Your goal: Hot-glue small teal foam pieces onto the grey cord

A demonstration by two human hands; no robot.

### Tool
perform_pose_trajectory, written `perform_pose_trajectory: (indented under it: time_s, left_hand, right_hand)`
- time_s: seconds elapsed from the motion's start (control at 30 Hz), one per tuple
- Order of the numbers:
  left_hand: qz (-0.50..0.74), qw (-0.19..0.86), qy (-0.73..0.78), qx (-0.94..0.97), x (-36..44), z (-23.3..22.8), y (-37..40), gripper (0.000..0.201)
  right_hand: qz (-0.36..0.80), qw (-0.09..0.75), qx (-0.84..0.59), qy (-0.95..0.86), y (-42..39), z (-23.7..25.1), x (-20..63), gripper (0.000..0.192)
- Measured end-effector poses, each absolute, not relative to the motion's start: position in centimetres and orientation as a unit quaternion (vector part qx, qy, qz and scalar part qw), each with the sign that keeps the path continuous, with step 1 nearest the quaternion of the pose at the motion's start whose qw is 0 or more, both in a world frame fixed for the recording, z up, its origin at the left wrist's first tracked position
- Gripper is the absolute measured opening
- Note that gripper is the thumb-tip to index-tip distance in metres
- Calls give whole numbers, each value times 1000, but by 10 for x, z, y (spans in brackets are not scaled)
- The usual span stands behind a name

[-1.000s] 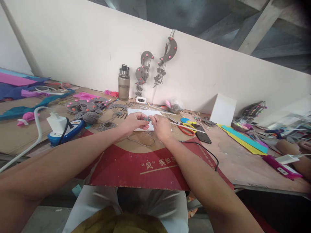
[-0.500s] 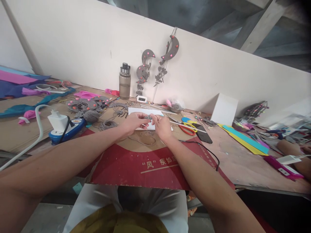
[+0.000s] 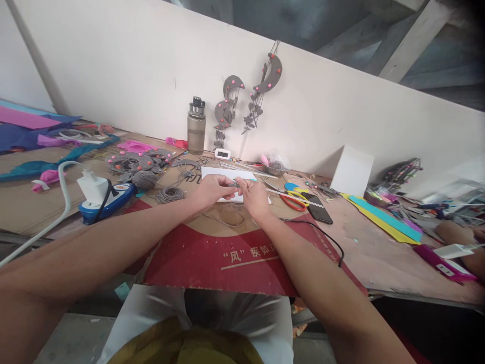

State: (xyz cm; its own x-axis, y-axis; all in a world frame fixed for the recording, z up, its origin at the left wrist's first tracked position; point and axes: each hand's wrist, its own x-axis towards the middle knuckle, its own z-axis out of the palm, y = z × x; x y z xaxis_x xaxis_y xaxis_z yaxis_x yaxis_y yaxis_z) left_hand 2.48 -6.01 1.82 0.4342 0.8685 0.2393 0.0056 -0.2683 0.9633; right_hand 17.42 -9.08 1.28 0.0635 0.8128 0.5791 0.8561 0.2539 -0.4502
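Left hand (image 3: 214,188) and right hand (image 3: 254,197) pinch one small grey piece (image 3: 235,184) between fingertips, just above the white sheet (image 3: 227,174), left of the scissors (image 3: 293,198).

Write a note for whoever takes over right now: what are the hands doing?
Left hand and right hand: both pinch one small grey piece between the fingertips, above the white sheet.
Nearby: loose grey cord on the cardboard, scissors and phone to the right.
Done: two grey hangings on the wall.
Left: the piece is in hand, not set down.
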Motion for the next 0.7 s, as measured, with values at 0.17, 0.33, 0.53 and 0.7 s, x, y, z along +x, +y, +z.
perform_pose_trajectory:
  time_s: [0.17, 0.33, 0.53, 0.7]
  left_hand:
    - [441, 471, 335, 687, 26, 22, -67, 16]
    - [430, 395, 359, 728, 26, 25, -71, 15]
    - [428, 356, 360, 748, 25, 22, -68, 15]
    - [428, 426, 377, 702, 26, 20, -61, 10]
  right_hand:
    - [-37, 391, -612, -687, -91, 13, 175, 56]
    - [-29, 390, -613, -686, -91, 13, 174, 58]
    - [4, 411, -595, -690, -92, 14, 168, 59]
    - [45, 438, -571, -693, -96, 18, 167, 59]
